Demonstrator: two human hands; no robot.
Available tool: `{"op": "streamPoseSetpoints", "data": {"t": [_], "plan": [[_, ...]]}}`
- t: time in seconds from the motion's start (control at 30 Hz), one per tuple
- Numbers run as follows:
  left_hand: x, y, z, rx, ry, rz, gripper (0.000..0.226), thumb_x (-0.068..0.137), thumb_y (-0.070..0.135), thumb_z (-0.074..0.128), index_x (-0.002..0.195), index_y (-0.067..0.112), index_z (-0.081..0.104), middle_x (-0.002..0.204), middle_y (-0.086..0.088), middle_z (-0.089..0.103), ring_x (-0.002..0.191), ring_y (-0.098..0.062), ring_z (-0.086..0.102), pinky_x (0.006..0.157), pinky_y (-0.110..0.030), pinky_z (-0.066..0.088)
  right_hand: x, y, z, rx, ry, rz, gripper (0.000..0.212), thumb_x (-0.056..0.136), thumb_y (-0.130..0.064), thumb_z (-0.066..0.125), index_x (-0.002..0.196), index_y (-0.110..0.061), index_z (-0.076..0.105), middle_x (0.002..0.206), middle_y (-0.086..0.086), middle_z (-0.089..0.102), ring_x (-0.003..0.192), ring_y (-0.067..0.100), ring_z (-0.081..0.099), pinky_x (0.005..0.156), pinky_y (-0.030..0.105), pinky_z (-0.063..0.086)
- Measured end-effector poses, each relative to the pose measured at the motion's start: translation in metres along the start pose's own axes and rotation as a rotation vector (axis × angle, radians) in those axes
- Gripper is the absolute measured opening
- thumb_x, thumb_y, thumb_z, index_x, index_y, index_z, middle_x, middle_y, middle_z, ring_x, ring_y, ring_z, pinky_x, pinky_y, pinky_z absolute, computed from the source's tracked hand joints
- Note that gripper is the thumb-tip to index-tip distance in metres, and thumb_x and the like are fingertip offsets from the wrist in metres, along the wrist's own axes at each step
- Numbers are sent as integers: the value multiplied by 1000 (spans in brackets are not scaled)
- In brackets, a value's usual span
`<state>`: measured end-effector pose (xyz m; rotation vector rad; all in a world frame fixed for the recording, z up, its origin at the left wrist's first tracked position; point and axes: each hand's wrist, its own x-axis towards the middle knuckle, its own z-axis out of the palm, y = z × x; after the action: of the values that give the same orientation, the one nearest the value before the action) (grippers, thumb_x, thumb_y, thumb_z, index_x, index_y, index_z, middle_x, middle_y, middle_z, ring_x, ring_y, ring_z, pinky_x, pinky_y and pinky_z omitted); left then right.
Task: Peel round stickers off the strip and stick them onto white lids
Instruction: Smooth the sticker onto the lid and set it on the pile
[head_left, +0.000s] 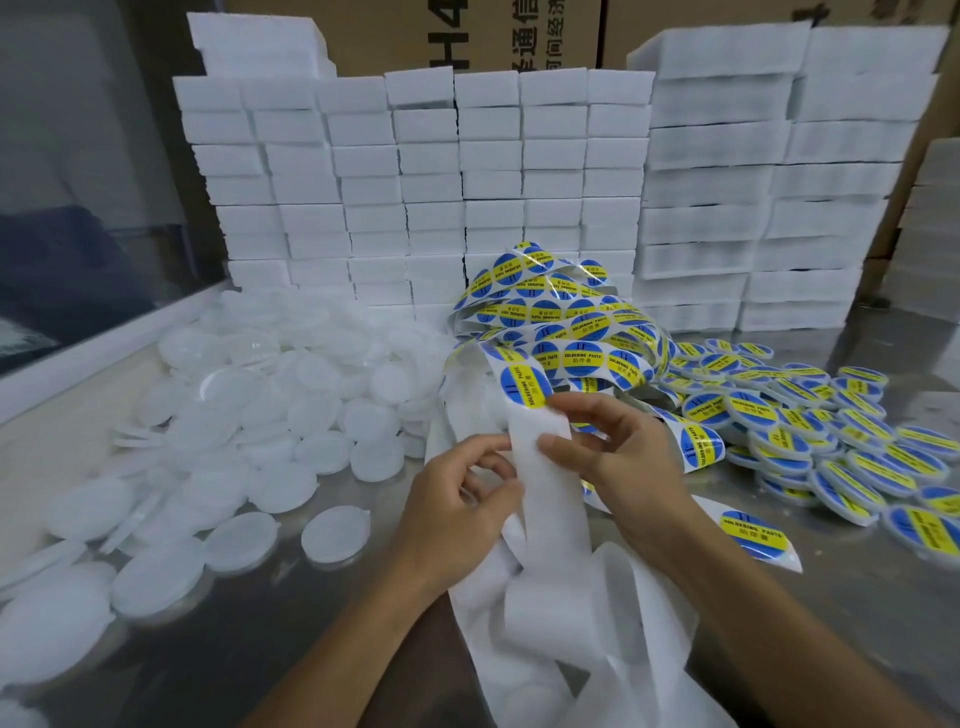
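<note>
A long white backing strip (545, 467) runs up from the table's front edge to a tangled coil of blue-and-yellow round stickers (561, 317). My right hand (618, 447) pinches the strip just below the nearest sticker (524, 384), thumb on the strip's front. My left hand (457, 499) has its fingers curled at the strip's left edge; whether it holds a lid is hidden. A heap of plain white lids (249, 415) lies to the left. Lids bearing stickers (810, 431) are piled to the right.
Stacks of white foam blocks (426, 176) wall off the back, with cardboard boxes (519, 36) behind them. Used empty backing (571, 623) trails off the front of the steel table (234, 649). One loose sticker piece (753, 535) lies by my right forearm.
</note>
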<state>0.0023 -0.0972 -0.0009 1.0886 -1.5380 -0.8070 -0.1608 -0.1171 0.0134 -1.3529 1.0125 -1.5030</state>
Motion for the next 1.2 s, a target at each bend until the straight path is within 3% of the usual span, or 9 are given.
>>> {"op": "streamPoseSetpoints", "data": {"t": [0.07, 0.23, 0.4, 0.57, 0.67, 0.73, 0.87, 1.03, 1.2], "plan": [[2, 0, -1, -44, 77, -18, 22, 80, 23, 76, 95, 36, 67, 82, 18, 68, 67, -8, 58, 74, -30, 51, -3, 2, 3, -21, -47, -29, 29, 76, 3, 79, 92, -21, 77, 70, -10, 70, 61, 5, 61, 59, 19, 53], [5, 1, -6, -121, 145, 6, 23, 87, 5, 68, 93, 28, 70, 91, 4, 74, 87, -20, 69, 82, -33, 55, -6, 11, 12, -237, -40, -175, 19, 74, -8, 84, 84, -23, 77, 62, -10, 62, 58, 4, 54, 59, 16, 45], [7, -5, -5, -79, 156, 18, 25, 87, -1, 66, 83, 24, 69, 77, 7, 72, 73, -5, 64, 72, -22, 52, -5, 16, 10, -518, 35, -473, 12, 78, -15, 82, 84, -24, 79, 77, -4, 58, 61, 7, 55, 60, 14, 42], [5, -11, -2, 43, 92, 75, 18, 92, 8, 62, 81, 21, 70, 76, -3, 66, 66, -7, 52, 63, -22, 45, -2, 16, 5, -662, 23, -662, 8, 80, -19, 79, 87, -18, 80, 79, -2, 59, 52, 0, 49, 55, 20, 43], [4, -13, -2, 104, 50, 113, 14, 95, 14, 59, 84, 16, 68, 75, -9, 63, 64, -12, 49, 60, -33, 45, -3, 16, 4, -724, -11, -725, 8, 81, -14, 80, 89, -15, 80, 81, 0, 63, 54, -5, 46, 54, 21, 44], [4, -15, -2, 154, 40, 159, 15, 96, 15, 57, 84, 10, 65, 74, -14, 59, 61, -20, 48, 58, -39, 44, -4, 15, 5, -759, -35, -758, 6, 83, -14, 78, 90, -13, 79, 81, 0, 64, 55, 2, 50, 52, 28, 48], [3, -14, -3, 270, 46, 276, 17, 93, 18, 52, 81, 7, 59, 69, -13, 55, 62, -28, 48, 55, -38, 42, -8, 12, 6, -804, -57, -774, 5, 86, -15, 74, 87, -11, 77, 81, 1, 65, 57, 12, 57, 50, 39, 50], [3, -14, -8, 320, 34, 315, 13, 92, 12, 52, 79, 13, 56, 70, 1, 50, 62, -18, 45, 56, -33, 40, -9, 10, 8, -795, -85, -712, 2, 87, -11, 71, 85, -10, 71, 79, 0, 61, 63, 12, 55, 55, 42, 49], [5, -14, -9, 341, 23, 314, 13, 92, 6, 55, 84, 14, 60, 69, 5, 52, 63, -14, 47, 59, -32, 43, -11, 14, 12, -596, -7, -442, 11, 86, -9, 69, 77, -15, 65, 70, -11, 61, 59, 7, 55, 56, 14, 41]]}}
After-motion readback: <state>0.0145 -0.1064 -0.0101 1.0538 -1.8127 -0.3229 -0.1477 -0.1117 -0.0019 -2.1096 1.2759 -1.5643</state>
